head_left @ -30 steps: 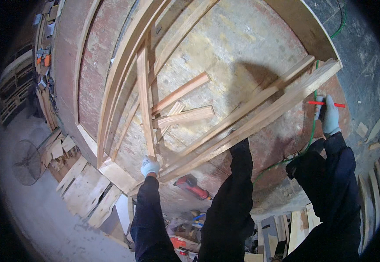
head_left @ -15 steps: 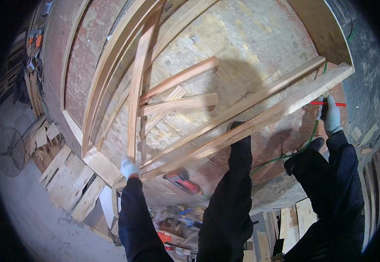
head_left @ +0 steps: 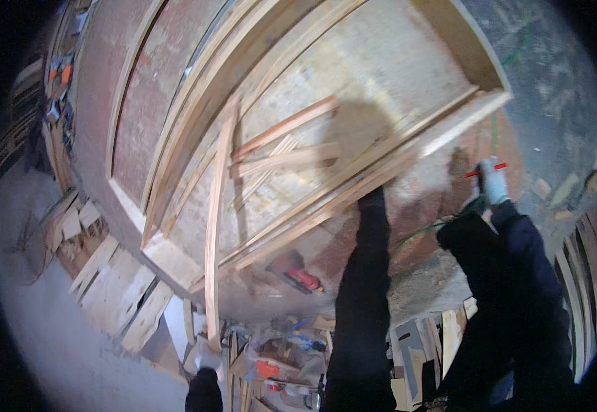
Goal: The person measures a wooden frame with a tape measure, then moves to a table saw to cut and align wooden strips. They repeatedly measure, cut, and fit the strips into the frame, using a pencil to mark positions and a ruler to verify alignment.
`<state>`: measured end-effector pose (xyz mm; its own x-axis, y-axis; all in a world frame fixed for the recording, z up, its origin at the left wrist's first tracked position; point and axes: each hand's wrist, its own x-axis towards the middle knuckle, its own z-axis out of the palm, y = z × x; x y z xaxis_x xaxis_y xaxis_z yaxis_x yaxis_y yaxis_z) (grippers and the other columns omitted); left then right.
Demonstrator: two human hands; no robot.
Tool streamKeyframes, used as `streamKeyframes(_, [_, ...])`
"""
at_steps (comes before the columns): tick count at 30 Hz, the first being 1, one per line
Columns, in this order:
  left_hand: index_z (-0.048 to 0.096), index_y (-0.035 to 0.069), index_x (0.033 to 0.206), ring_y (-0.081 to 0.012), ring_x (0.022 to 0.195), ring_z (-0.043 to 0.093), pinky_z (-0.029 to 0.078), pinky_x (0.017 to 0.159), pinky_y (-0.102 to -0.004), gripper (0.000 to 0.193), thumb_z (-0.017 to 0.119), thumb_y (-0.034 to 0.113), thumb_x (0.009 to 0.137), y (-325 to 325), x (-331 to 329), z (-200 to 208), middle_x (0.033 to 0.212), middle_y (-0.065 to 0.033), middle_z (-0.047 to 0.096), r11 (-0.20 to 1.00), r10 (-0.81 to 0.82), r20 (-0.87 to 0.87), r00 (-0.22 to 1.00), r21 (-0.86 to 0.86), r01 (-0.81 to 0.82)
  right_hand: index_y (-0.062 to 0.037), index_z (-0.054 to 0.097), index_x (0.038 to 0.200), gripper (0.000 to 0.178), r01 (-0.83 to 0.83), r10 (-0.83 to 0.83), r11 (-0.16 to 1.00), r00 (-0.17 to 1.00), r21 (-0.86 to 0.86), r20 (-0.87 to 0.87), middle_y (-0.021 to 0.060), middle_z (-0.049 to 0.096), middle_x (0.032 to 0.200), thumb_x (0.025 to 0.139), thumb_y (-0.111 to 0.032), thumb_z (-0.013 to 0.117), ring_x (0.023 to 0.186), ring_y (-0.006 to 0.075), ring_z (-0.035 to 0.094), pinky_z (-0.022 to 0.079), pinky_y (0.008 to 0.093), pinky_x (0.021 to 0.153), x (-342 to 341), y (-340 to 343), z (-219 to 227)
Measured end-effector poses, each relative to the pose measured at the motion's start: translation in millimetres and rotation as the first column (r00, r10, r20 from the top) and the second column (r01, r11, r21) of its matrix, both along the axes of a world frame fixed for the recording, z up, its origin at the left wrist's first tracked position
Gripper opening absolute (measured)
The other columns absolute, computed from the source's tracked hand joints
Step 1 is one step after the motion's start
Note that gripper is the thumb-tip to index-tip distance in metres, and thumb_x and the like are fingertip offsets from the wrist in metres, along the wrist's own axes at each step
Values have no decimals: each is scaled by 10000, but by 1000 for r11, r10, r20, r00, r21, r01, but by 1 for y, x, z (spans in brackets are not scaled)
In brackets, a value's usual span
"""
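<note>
My left hand (head_left: pixel 205 356), in a pale glove, is closed round the near end of a long wooden strip (head_left: pixel 214 233). This strip runs away from me, crossing over the left corner of a wooden frame (head_left: pixel 422 149). At the right, my gloved right hand (head_left: pixel 496 184) is closed on a thin red pencil-like stick (head_left: pixel 501 166) that juts out on both sides of the fingers. It is just outside the frame's near right corner. Inside the frame lie several shorter wooden pieces (head_left: pixel 288 156). The left hand is blurred by motion.
A red power tool (head_left: pixel 304 280) lies by the frame's near side. A green cord (head_left: pixel 415 237) runs near my legs. Tools and scraps, with an orange item (head_left: pixel 267 369) among them, litter the lower middle. Wood offcuts (head_left: pixel 113 288) sit at left; long slats (head_left: pixel 593 275) at right.
My left hand has pulled the long strip toward me, so its near end now reaches past the frame's corner. The right hand still holds the red stick, and the view has shifted somewhat.
</note>
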<state>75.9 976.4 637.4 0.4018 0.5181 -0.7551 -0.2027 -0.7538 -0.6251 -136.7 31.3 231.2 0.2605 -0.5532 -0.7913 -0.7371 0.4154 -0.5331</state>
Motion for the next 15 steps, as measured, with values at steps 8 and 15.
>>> streamKeyframes(8, [717, 22, 1032, -183, 669, 667, 561, 603, -325, 168, 594, 134, 1012, -203, -89, 90, 853, -80, 732, 617, 619, -200, 760, -475, -628, -98, 643, 912, 335, 33, -22, 974, 998, 224, -52, 105, 613, 623, 1062, -356, 491, 479, 227, 593, 455, 386, 438, -33, -14, 165])
streamKeyframes(15, [712, 23, 1065, -205, 707, 655, 525, 652, -364, 209, 650, 199, 973, -416, -121, 140, 843, -120, 713, 631, 638, 154, 754, -666, -398, -80, 716, 925, 400, -382, 310, 904, 896, -195, -318, 175, 738, 886, 982, -394, 475, 832, 343, 733, 570, 479, 748, -163, -85, 265])
